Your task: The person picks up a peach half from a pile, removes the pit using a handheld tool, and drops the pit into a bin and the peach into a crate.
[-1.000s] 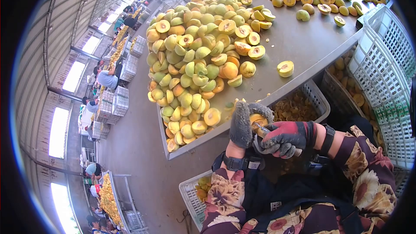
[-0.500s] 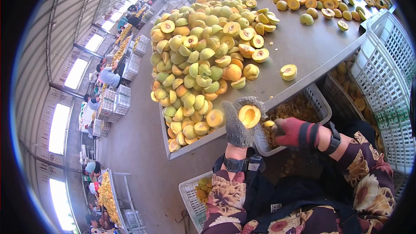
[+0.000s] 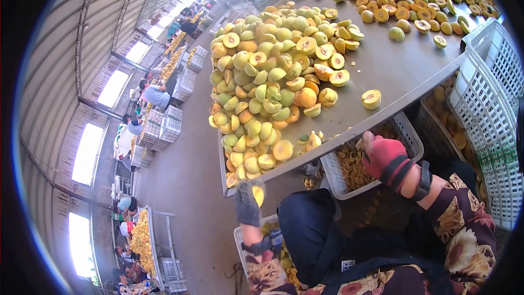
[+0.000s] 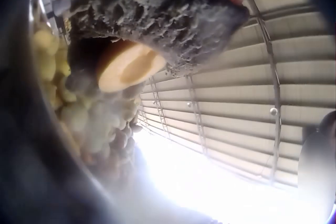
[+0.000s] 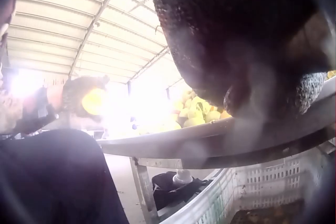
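My gloved left hand [image 3: 248, 205] grips a pitted peach half [image 3: 258, 195] below the table's front corner, above a white crate [image 3: 238, 235] of peach pieces. In the left wrist view, the cut face of that peach half [image 4: 131, 69] shows its hollow under the grey glove. My right hand [image 3: 385, 155], in a red and grey glove, is held with curled fingers over a crate [image 3: 419, 145] of brown scraps, close to the table edge. The glove hides the pitting tool in it. A large pile of halved peaches [image 3: 267, 76] lies on the metal table [image 3: 382, 60].
A single peach half [image 3: 371, 99] lies near the table edge, and a second pile [image 3: 420, 0] covers the far end. Tall white crates [image 3: 480, 87] stand at the right. My knee [image 3: 305, 213] is between the hands. Other people work at tables along the left.
At first both hands worked together on the peach half with a metal tool. They then parted; the left carried the half down and left, while the right stayed over the scrap crate, moving slightly up.
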Demonstrator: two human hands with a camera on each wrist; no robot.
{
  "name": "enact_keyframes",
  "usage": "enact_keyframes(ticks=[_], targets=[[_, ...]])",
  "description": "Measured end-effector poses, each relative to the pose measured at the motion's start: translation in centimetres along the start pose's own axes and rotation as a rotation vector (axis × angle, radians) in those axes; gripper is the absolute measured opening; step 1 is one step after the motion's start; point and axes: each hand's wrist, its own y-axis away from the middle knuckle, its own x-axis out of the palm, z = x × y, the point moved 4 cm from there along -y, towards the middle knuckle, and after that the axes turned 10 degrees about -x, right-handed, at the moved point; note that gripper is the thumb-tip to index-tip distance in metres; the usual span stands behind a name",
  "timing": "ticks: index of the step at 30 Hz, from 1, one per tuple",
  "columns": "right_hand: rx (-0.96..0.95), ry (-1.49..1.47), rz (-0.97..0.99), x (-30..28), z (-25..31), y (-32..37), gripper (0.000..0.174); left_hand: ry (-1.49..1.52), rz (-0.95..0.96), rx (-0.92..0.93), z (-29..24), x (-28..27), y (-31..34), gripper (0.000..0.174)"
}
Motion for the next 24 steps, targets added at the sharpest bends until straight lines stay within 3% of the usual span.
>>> enact_keyframes(ticks=[2, 5, 8, 11, 14, 17, 20, 24], targets=[[0.009, -0.017, 0.048, 0.1, 0.1, 0.3, 0.032, -1.042, 0.242, 0.179, 4.4, -2.6, -1.6, 0.034], [-0.01, -0.037, 0.103, 0.5, 0.7, 0.1, 0.032, -1.023, 0.176, 0.103, 1.0, -2.7, -0.8, 0.032], [-0.023, -0.066, 0.125, 0.9, 1.2, -0.2, 0.033, -1.035, 0.165, 0.434, -2.0, 1.6, -1.9, 0.028], [-0.024, -0.065, 0.141, 1.5, 0.9, -0.4, 0.032, -0.867, 0.304, 0.641, -4.5, 8.6, -4.9, 0.029], [-0.026, -0.07, 0.124, 1.9, 0.6, -0.6, 0.03, -0.603, 0.54, 0.713, -7.9, 14.7, -6.0, 0.035], [-0.045, -0.09, 0.121, 1.3, 0.5, -0.9, 0.029, -0.882, 0.78, 0.604, -8.1, 18.5, -6.3, 0.039], [-0.051, -0.106, 0.097, 1.1, 0.4, -0.9, 0.029, -1.126, 0.846, 0.695, -8.8, 19.7, -6.6, 0.04], [-0.056, -0.116, 0.084, 0.5, 0.5, -1.0, 0.03, -0.947, 0.787, 0.75, -5.8, 19.1, -9.0, 0.037]])
